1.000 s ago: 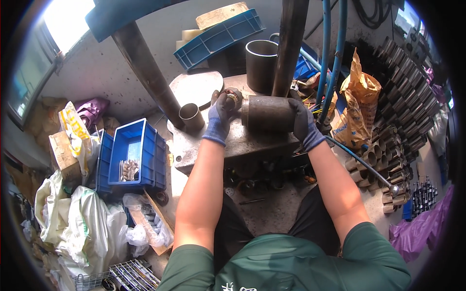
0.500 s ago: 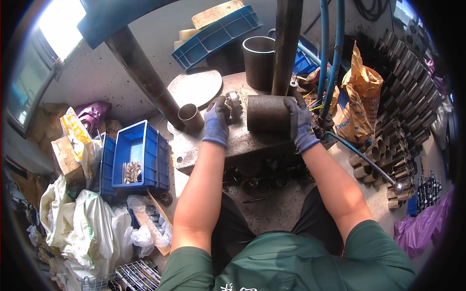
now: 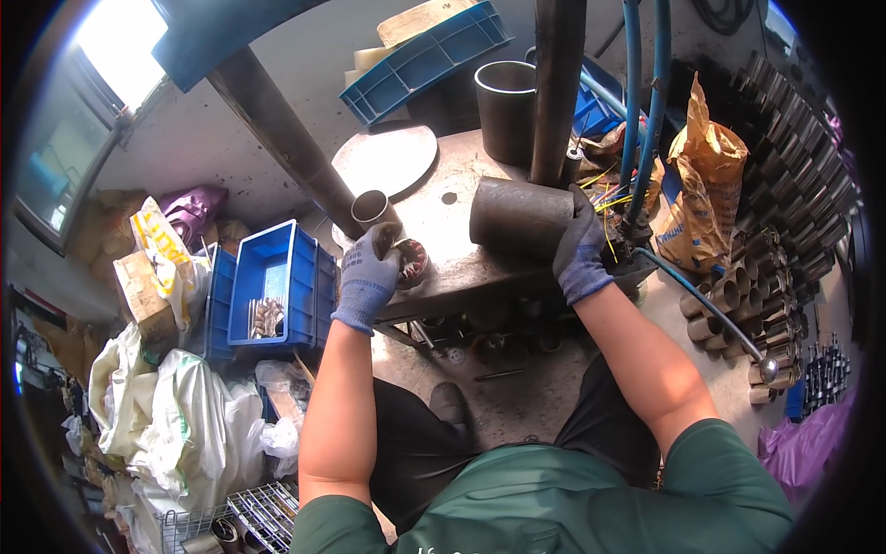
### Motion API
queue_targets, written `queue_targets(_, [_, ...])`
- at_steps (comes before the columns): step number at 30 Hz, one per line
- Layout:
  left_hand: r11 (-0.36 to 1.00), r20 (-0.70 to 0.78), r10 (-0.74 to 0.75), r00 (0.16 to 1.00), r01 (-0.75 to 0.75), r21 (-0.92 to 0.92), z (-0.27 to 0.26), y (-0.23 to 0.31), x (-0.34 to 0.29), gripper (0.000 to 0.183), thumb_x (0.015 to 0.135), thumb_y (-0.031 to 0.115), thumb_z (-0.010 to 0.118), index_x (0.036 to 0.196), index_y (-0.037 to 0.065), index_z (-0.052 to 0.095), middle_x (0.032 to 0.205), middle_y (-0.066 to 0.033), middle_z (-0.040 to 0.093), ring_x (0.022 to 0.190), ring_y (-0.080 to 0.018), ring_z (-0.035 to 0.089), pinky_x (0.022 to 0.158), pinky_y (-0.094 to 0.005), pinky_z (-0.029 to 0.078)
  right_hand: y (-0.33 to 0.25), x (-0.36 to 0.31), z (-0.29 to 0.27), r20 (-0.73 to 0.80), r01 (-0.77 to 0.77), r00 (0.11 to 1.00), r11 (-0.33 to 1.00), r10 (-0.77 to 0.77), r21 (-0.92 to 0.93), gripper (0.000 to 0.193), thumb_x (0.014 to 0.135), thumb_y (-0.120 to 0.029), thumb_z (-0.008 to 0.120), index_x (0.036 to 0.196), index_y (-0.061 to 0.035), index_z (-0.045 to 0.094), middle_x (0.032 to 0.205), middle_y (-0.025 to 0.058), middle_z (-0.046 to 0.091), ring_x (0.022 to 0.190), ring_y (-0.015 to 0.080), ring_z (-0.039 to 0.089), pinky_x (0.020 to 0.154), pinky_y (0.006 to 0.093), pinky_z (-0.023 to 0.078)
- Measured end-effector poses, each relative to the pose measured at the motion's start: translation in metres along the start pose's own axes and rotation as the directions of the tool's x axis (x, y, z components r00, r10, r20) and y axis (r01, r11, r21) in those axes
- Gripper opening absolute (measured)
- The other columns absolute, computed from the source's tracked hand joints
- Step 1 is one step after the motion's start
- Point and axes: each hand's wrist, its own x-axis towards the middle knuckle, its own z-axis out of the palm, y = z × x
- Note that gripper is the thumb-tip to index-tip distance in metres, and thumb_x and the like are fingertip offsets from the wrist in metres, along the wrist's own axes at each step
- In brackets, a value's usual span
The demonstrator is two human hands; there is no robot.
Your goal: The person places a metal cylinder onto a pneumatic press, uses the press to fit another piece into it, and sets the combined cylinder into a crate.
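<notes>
My gloved left hand [image 3: 367, 272] is closed round a small motor stator [image 3: 413, 261], a ring-shaped metal part with reddish windings showing inside. It is over the left front edge of the metal worktable [image 3: 434, 226]. My gloved right hand [image 3: 581, 245] grips the right end of a thick dark steel cylinder [image 3: 521, 212], which lies on its side near the table's front edge, slightly tilted. Some of the fingers are hidden behind the cylinder. Just beyond my left hand stands a short steel tube [image 3: 372, 210].
A round pale plate [image 3: 386, 159] and a large open steel cylinder [image 3: 506, 111] stand at the back. Two dark posts [image 3: 277, 138] rise from the table. Blue hoses [image 3: 632, 102] hang at right, beside stacked steel tubes [image 3: 738, 295]. A blue bin [image 3: 281, 286] sits at left.
My left hand has moved left and nearer to me, carrying the stator away from the cylinder. My right hand stays on the cylinder's right end. The whole view has shifted slightly.
</notes>
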Motion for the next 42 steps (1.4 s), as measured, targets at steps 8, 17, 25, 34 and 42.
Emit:
queue_targets(8, [0.863,-0.293,0.221,0.93,-0.046,0.503,-0.001,0.042,-0.02,0.024,0.084,0.026,0.071,0.106,0.019,0.076,0.113,-0.0101,0.065,0.111,-0.0349,0.059,0.093,-0.0484,0.048,0.007,-0.009,0.005,0.052,-0.065,0.997,0.998,0.065,0.002,0.044,0.106,-0.025,0.057,0.146,-0.0076,0.049,0.134,0.013,0.059,0.12,0.027,0.059,0.105,0.0422,0.05])
queue_targets(17, [0.776,-0.267,0.63,0.729,-0.58,0.249,0.101,0.137,-0.024,0.048,0.088,0.032,0.071,0.131,0.013,0.064,0.133,-0.0154,0.061,0.129,-0.0392,0.052,0.113,-0.0559,0.035,-0.023,-0.005,-0.065,0.445,0.403,0.886,0.698,-0.134,-0.592,0.038,0.092,-0.009,0.067,0.129,-0.0045,0.061,0.127,0.0171,0.065,0.115,0.0289,0.065,0.101,0.038,0.053])
queue_targets(25, [0.835,-0.26,0.546,0.797,-0.491,0.249,0.147,0.158,-0.018,0.054,0.094,0.039,0.063,0.137,0.007,0.06,0.134,-0.0143,0.063,0.133,-0.0364,0.051,0.118,-0.056,0.028,-0.074,0.014,-0.143,0.729,0.735,0.635,-0.088,-0.256,-0.672,0.036,0.091,-0.004,0.066,0.127,-0.0081,0.06,0.133,0.0206,0.062,0.121,0.0325,0.063,0.104,0.0395,0.052])
queue_targets(34, [0.766,-0.403,0.624,0.669,-0.627,0.145,0.153,0.136,-0.023,0.028,0.078,0.011,0.073,0.106,0.014,0.068,0.113,-0.0063,0.07,0.115,-0.0302,0.062,0.117,-0.0551,0.033,-0.088,0.023,-0.109,-0.017,0.097,0.993,0.896,-0.116,-0.434,0.029,0.093,-0.01,0.064,0.121,-0.0027,0.064,0.109,0.0123,0.069,0.096,0.0237,0.068,0.087,0.0361,0.058])
queue_targets(42, [0.372,-0.503,-0.09,0.859,-0.44,-0.818,0.102,0.121,0.009,0.042,0.076,-0.01,0.059,0.118,-0.004,0.062,0.121,-0.0161,0.068,0.109,-0.0241,0.067,0.102,-0.0367,0.053,-0.072,0.005,-0.054,0.303,0.601,0.799,0.67,-0.519,-0.436,0.049,0.095,-0.003,0.072,0.143,-0.0014,0.058,0.091,-0.0061,0.055,0.07,0.002,0.049,0.066,0.0167,0.042])
